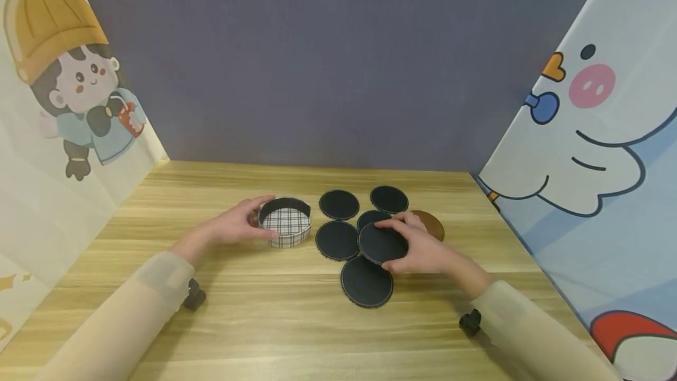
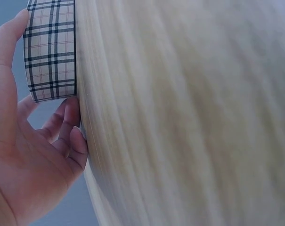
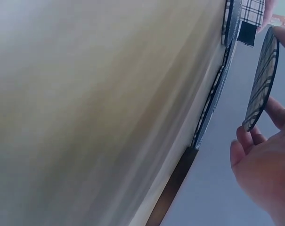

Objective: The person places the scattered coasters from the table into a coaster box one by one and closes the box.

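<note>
on the left part of the wood table point(image 1: 248, 322), my left hand point(image 1: 238, 225) grips a round check box point(image 1: 287, 222). my thumb is on its near side and my other fingers bend round to its far side, so i think it can't slide off. the box stands flat with its open top up, so i see the checks on its floor.

to the right of it, my right hand point(image 1: 423, 250) pinches a black round mat point(image 1: 382, 244) up above the table. the thumb is at the near edge and a finger is at the far edge. i guess holding the rim means the flat face is free. its black side is up, and its under side has checks like the box.

more mats lie black side up: a far left mat point(image 1: 339, 204), a far right mat point(image 1: 389, 199), a left mat point(image 1: 337, 240), a near mat point(image 1: 367, 282) and a middle mat point(image 1: 372, 216), partly hidden. maybe they are spread so each is easy to grab. a brown round thing point(image 1: 432, 226) sits on the right, partly behind my right hand.
</note>
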Demonstrator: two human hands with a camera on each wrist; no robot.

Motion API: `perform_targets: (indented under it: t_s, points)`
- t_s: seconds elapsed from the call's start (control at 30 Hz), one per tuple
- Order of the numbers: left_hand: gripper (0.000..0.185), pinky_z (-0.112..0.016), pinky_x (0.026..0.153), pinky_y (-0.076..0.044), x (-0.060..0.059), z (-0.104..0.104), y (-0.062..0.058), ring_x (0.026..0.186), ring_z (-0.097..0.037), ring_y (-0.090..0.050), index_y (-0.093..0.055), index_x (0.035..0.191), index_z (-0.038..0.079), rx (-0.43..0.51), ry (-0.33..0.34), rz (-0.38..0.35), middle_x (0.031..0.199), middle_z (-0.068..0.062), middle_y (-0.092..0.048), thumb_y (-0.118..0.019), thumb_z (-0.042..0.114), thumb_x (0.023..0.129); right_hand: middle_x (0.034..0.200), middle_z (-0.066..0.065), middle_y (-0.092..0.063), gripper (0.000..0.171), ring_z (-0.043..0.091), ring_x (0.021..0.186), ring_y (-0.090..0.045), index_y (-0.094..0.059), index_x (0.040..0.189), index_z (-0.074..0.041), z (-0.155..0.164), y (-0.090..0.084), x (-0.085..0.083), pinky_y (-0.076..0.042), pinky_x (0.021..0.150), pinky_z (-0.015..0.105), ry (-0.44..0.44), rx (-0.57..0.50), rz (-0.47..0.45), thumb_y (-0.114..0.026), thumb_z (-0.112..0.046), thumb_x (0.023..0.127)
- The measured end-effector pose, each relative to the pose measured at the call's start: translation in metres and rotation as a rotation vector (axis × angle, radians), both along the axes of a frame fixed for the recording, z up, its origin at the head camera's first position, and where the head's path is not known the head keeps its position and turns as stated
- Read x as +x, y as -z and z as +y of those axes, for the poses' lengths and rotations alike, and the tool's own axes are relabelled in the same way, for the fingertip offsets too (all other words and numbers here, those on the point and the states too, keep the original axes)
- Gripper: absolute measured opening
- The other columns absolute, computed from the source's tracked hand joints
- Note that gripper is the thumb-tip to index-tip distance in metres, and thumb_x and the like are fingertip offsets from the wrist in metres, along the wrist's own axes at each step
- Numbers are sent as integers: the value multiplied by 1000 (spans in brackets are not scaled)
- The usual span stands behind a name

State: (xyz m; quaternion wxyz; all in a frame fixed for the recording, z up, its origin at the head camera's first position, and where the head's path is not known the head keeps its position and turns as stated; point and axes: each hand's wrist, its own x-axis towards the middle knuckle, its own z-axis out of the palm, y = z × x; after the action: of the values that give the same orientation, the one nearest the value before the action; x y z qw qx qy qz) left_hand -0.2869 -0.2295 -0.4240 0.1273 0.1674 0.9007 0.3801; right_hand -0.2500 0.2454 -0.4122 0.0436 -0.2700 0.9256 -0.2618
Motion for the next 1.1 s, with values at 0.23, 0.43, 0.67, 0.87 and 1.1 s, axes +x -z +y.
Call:
perform_targets:
  t_s: [0.23,0.43,0.67,0.87,1.1]
  points:
    - [112,-58,107,-57,-1,-1,2,127,-40,-63,-26,175,19,0,2,1,152,-27,-46,-90,51,89,147,5,-44,85,33,132,-39,-57,158,-35,-19,-3,-13,-40,102,51,-12,-11,-13,-93,-45,81]
    - [112,-57,105,-58,-1,-1,2,125,-39,-64,-26,175,19,-7,0,11,152,-28,-47,-91,50,89,150,9,-42,83,35,137,-38,-57,158,-35,-35,-7,-24,-40,105,57,-44,-29,-17,-91,-48,83]
    - [113,-56,105,-58,1,0,0,125,-38,-65,-26,175,18,3,-3,3,152,-29,-46,-91,49,89,153,8,-40,84,35,137,-38,-53,161,-38,-55,-10,-35,-42,105,58,-42,-13,-33,-89,-52,85]
    - [113,-55,104,-58,0,0,1,124,-37,-65,-26,175,19,10,-3,-1,153,-29,-46,-92,49,89,156,9,-40,85,38,141,-37,-53,161,-39,-73,-12,-47,-40,109,63,-21,-12,-37,-89,-52,85]
    - [114,-58,105,-58,0,0,3,125,-38,-65,-25,176,19,13,-4,3,154,-29,-46,-92,49,89,157,10,-40,85,38,138,-38,-53,160,-40,-95,-13,-58,-40,108,62,-21,-36,-56,-88,-54,85]
